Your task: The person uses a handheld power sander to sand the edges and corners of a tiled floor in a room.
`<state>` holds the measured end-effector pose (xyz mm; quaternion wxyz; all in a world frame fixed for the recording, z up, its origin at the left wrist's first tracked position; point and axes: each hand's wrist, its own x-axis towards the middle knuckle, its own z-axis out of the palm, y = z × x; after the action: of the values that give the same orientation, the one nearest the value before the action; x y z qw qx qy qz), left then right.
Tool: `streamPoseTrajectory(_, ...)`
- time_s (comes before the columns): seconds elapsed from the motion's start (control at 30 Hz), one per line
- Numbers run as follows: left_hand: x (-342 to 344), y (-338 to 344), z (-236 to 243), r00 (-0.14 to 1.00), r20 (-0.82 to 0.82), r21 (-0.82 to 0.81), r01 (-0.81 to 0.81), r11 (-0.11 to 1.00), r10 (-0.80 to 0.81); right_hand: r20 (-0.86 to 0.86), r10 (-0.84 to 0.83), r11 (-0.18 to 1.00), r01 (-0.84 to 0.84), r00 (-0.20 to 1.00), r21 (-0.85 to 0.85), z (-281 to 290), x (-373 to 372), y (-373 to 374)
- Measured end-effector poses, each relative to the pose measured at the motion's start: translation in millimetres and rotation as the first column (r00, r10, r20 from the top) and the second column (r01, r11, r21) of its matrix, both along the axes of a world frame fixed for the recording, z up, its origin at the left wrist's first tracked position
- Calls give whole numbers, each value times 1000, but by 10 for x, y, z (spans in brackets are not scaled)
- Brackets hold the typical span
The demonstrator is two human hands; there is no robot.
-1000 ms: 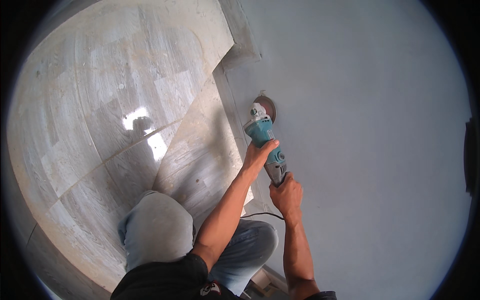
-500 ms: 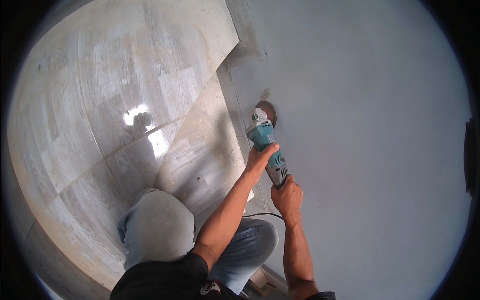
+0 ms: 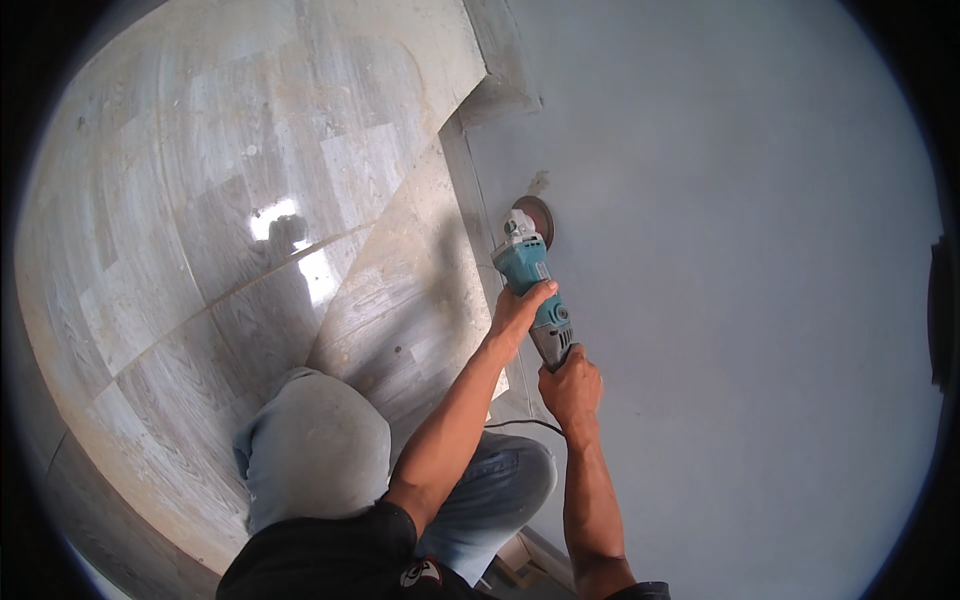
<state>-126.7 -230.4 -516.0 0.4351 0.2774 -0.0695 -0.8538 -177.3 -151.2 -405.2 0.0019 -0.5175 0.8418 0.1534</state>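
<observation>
A teal and grey angle grinder has its reddish-brown disc against the grey painted surface, just below a small chipped patch. My left hand is closed round the grinder's middle, thumb lying across the housing. My right hand grips the rear end, below and right of the left one. A black cord runs leftward from near the right hand. The disc's underside is hidden.
Left of me is a glossy wood-look tiled floor, with a step-like corner at the grey surface's edge. My bent knees in jeans fill the lower left. A dark object lies at the far right rim.
The grinder and both hands have shifted very slightly, down and back up. The view has moved a little, bringing the floor edge and corner rightward. The grip is unchanged.
</observation>
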Motion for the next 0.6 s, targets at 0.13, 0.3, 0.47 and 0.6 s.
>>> streamPoseTrajectory(0.13, 4, -11, 1, 1000, 25, -24, -15, 1000, 15, -15, 22, 997, -23, 1000, -72, -52, -10, 40)
streamPoseTrajectory(0.3, -67, -17, -77, 1000, 3, 21, 28, 999, -28, 7, 53, 999, -52, 999, -9, -29, -102, 16)
streamPoseTrajectory(0.47, 55, -48, 64, 999, 12, -61, -34, 998, 35, 2, 50, 996, -50, 999, -76, -37, -35, 15)
streamPoseTrajectory(0.6, 52, -62, 51, 1000, 14, -46, -3, 999, 4, 1, 103, 989, -102, 995, -108, -44, -75, 34)
